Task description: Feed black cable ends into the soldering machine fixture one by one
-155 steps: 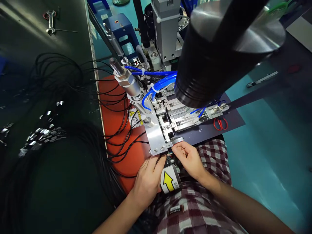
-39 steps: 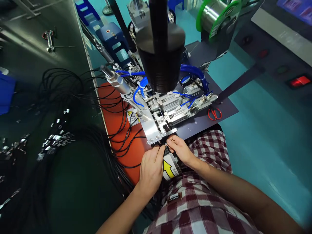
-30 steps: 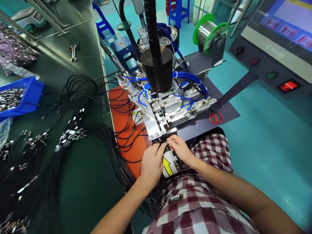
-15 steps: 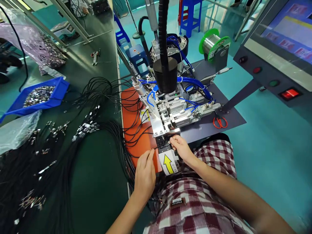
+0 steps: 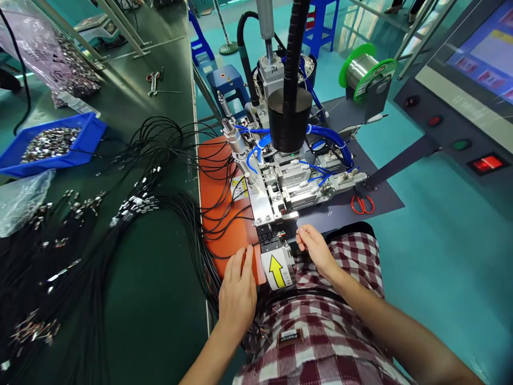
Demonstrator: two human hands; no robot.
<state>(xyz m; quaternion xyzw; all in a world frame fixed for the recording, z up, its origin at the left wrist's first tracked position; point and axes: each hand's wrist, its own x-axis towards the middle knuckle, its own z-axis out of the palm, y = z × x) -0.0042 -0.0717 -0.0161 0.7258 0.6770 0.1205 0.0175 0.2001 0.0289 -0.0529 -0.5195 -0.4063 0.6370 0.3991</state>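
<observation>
My left hand (image 5: 238,289) rests at the edge of the orange mat (image 5: 224,230), thumb and forefinger on a thin black cable (image 5: 261,242). From those fingertips the cable crosses the black feed block (image 5: 269,238) of a bench machine (image 5: 298,184), and its bare wire end (image 5: 281,234) sticks out on the right. Just right of the block, my right hand (image 5: 316,248) is off the cable with its fingers curled together; whether anything small is in them is hidden. Below the block is a white plate with a yellow arrow (image 5: 276,270).
Bundled black cables (image 5: 186,214) with metal connectors lie left. Further off are a blue bin (image 5: 90,140) of metal parts and a wrench (image 5: 153,85). Red-handled scissors (image 5: 363,204), a solder wire spool (image 5: 366,72) and a control panel (image 5: 449,125) stand right. A black hose nozzle (image 5: 289,120) hangs over the machine.
My right hand has let go of the cable's end and drawn back to the right, baring the wire tip. My left hand stays by the cable; the view has shifted slightly.
</observation>
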